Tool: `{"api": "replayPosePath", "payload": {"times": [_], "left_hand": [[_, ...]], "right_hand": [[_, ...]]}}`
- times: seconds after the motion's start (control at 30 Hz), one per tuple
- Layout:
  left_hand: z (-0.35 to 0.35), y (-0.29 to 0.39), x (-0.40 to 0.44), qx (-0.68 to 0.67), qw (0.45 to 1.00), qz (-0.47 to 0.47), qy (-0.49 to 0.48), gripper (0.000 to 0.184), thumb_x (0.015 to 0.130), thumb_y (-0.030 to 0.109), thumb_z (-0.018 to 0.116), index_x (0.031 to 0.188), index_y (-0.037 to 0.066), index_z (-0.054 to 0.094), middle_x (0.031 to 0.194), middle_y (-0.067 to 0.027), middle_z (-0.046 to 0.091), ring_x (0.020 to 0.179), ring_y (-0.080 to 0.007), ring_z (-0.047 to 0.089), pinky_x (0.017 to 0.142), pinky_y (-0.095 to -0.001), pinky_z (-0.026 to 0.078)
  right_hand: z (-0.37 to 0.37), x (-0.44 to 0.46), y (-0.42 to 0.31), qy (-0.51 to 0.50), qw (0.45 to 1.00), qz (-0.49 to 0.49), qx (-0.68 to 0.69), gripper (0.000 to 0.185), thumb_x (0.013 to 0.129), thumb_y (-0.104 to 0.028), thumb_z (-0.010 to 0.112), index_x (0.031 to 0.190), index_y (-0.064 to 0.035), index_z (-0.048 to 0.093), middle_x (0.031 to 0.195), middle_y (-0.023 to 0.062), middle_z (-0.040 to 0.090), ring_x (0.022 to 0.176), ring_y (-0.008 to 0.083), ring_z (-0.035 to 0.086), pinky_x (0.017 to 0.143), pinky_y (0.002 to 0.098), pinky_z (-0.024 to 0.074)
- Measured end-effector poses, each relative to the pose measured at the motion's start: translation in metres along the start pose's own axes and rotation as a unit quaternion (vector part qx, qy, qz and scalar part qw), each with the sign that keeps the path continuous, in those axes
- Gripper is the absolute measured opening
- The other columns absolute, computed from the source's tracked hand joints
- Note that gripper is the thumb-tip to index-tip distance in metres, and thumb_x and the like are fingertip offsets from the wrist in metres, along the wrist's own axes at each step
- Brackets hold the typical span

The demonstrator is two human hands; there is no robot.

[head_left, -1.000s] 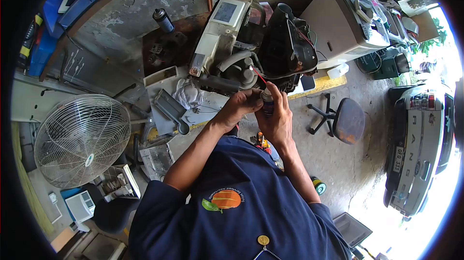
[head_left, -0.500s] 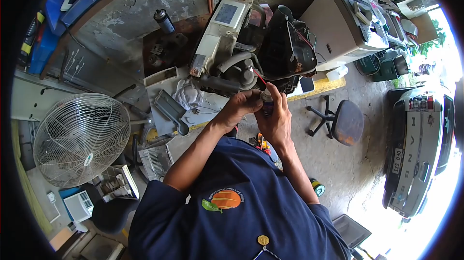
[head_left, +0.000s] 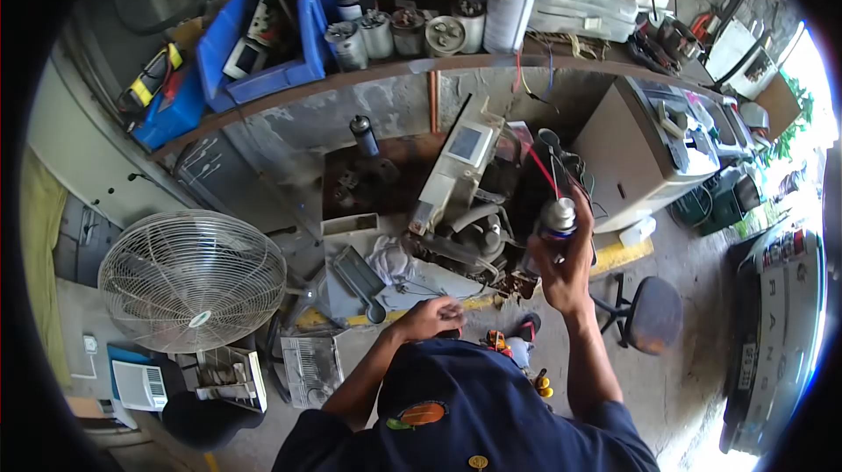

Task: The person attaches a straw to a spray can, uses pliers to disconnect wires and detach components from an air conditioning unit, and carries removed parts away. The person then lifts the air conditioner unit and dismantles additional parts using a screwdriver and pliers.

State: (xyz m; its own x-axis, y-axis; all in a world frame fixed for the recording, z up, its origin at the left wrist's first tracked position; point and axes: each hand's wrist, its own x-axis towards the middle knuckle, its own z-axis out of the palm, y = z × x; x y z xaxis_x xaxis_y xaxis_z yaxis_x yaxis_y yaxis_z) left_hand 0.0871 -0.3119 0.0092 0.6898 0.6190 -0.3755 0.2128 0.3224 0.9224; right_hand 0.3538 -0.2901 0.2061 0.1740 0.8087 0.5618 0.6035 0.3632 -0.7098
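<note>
My right hand (head_left: 568,266) is wrapped round a spray can (head_left: 559,222), raised at the right side of the machine. A thin red straw (head_left: 543,168) points up and to the left from the can's nozzle. My left hand (head_left: 431,318) is near my chest, in front of the bench, with its fingers curled; whether anything small is in them is hidden. Beyond my hands, the opened machine (head_left: 460,160) lies on the bench, with a pale panel, a grey hose (head_left: 474,218) and a dark housing. A white cloth (head_left: 392,259) and a grey plastic part (head_left: 358,282) lie to its left.
A shelf (head_left: 386,74) above holds cans and a blue bin (head_left: 263,86). A large fan (head_left: 193,281) stands left. On the right are a white appliance (head_left: 618,143), an office chair (head_left: 654,315) and a parked vehicle (head_left: 772,332). Another spray can (head_left: 363,136) stands behind the bench.
The view has tilted up, bringing the shelf into sight. My hands have moved apart; the right has carried the can up and to the right, while the left has dropped away from it.
</note>
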Motion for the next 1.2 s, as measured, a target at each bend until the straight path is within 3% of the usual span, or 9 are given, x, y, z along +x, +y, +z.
{"api": "replayPosePath", "payload": {"times": [0.2, 0.33, 0.5, 0.57, 0.6, 0.63, 0.67, 0.83, 1.2], "left_hand": [[-0.013, -0.052, -0.070, -0.072, 0.964, 0.002, 0.256, 0.028, 0.099, 0.014, 0.073, 0.122, -0.001, 0.068, 0.112, -0.0106, 0.073, 0.100, -0.0169, 0.069, 0.091, -0.0277, 0.054], [-0.003, -0.054, -0.117, 0.002, 0.914, 0.004, 0.406, 0.022, 0.099, 0.018, 0.071, 0.110, -0.001, 0.068, 0.098, -0.0097, 0.074, 0.088, -0.0189, 0.070, 0.083, -0.0304, 0.055], [0.002, -0.164, -0.170, 0.232, 0.855, -0.131, 0.446, 0.029, 0.095, 0.028, 0.072, 0.085, 0.003, 0.061, 0.077, -0.0117, 0.068, 0.072, -0.0320, 0.064, 0.071, -0.0400, 0.052], [0.011, -0.184, -0.185, 0.186, 0.867, -0.234, 0.398, 0.028, 0.096, 0.026, 0.071, 0.109, 0.002, 0.074, 0.099, -0.0140, 0.076, 0.090, -0.0306, 0.071, 0.083, -0.0409, 0.056], [0.004, -0.245, -0.192, 0.506, 0.826, -0.074, 0.236, 0.026, 0.097, 0.031, 0.064, 0.091, 0.006, 0.068, 0.089, -0.0118, 0.073, 0.081, -0.0349, 0.068, 0.074, -0.0438, 0.053], [0.023, -0.303, -0.212, 0.096, 0.887, -0.183, 0.413, 0.028, 0.097, 0.032, 0.058, 0.092, 0.006, 0.069, 0.092, -0.0124, 0.074, 0.084, -0.0362, 0.069, 0.076, -0.0447, 0.053], [0.047, -0.307, -0.215, -0.336, 0.756, -0.253, 0.502, 0.032, 0.097, 0.033, 0.053, 0.094, 0.007, 0.071, 0.096, -0.0131, 0.075, 0.088, -0.0375, 0.069, 0.078, -0.0457, 0.054], [0.036, -0.301, -0.193, -0.291, 0.791, -0.224, 0.490, 0.031, 0.097, 0.032, 0.054, 0.098, 0.007, 0.071, 0.097, -0.0129, 0.075, 0.088, -0.0361, 0.069, 0.079, -0.0453, 0.054], [0.051, -0.283, -0.087, -0.223, 0.835, -0.146, 0.482, 0.030, 0.099, 0.031, 0.057, 0.111, 0.006, 0.069, 0.101, -0.0126, 0.073, 0.089, -0.0322, 0.069, 0.082, -0.0441, 0.054]], "right_hand": [[0.042, 0.031, -0.023, -0.092, 0.989, -0.039, 0.105, 0.079, 0.082, -0.018, 0.088, 0.147, -0.0011, 0.047, 0.126, 0.0167, 0.065, 0.099, 0.0270, 0.066, 0.089, 0.0397, 0.0544], [0.013, 0.082, 0.000, 0.107, 0.980, -0.094, 0.142, 0.071, 0.081, -0.016, 0.090, 0.139, -0.0008, 0.051, 0.120, 0.0133, 0.069, 0.096, 0.0223, 0.068, 0.086, 0.0374, 0.0554], [-0.083, 0.174, 0.044, 0.280, 0.950, -0.041, 0.130, 0.067, 0.081, -0.008, 0.088, 0.138, -0.0054, 0.052, 0.116, 0.0118, 0.070, 0.099, 0.0203, 0.070, 0.089, 0.0377, 0.0562], [-0.122, 0.212, 0.068, 0.299, 0.948, -0.059, 0.089, 0.070, 0.081, -0.014, 0.090, 0.139, -0.0043, 0.051, 0.118, 0.0143, 0.071, 0.105, 0.0239, 0.071, 0.090, 0.0402, 0.0571], [-0.140, 0.228, 0.080, 0.306, 0.946, -0.059, 0.086, 0.070, 0.081, -0.014, 0.090, 0.139, -0.0043, 0.051, 0.118, 0.0143, 0.071, 0.105, 0.0239, 0.071, 0.090, 0.0402, 0.0571], [-0.155, 0.243, 0.091, 0.309, 0.949, -0.042, 0.052, 0.071, 0.081, -0.018, 0.090, 0.139, -0.0038, 0.051, 0.117, 0.0155, 0.072, 0.106, 0.0260, 0.072, 0.090, 0.0417, 0.0576], [-0.167, 0.259, 0.101, 0.310, 0.950, -0.024, 0.021, 0.073, 0.080, -0.023, 0.091, 0.139, -0.0034, 0.051, 0.117, 0.0167, 0.072, 0.106, 0.0280, 0.073, 0.091, 0.0431, 0.0580], [-0.234, 0.334, 0.171, 0.371, 0.897, 0.022, -0.237, 0.075, 0.076, -0.029, 0.093, 0.134, -0.0036, 0.053, 0.113, 0.0188, 0.074, 0.099, 0.0363, 0.074, 0.087, 0.0440, 0.0589], [-0.253, 0.408, 0.255, 0.223, 0.954, -0.015, -0.200, 0.074, 0.072, -0.028, 0.092, 0.130, -0.0028, 0.053, 0.109, 0.0230, 0.074, 0.096, 0.0412, 0.072, 0.087, 0.0489, 0.0570]]}}
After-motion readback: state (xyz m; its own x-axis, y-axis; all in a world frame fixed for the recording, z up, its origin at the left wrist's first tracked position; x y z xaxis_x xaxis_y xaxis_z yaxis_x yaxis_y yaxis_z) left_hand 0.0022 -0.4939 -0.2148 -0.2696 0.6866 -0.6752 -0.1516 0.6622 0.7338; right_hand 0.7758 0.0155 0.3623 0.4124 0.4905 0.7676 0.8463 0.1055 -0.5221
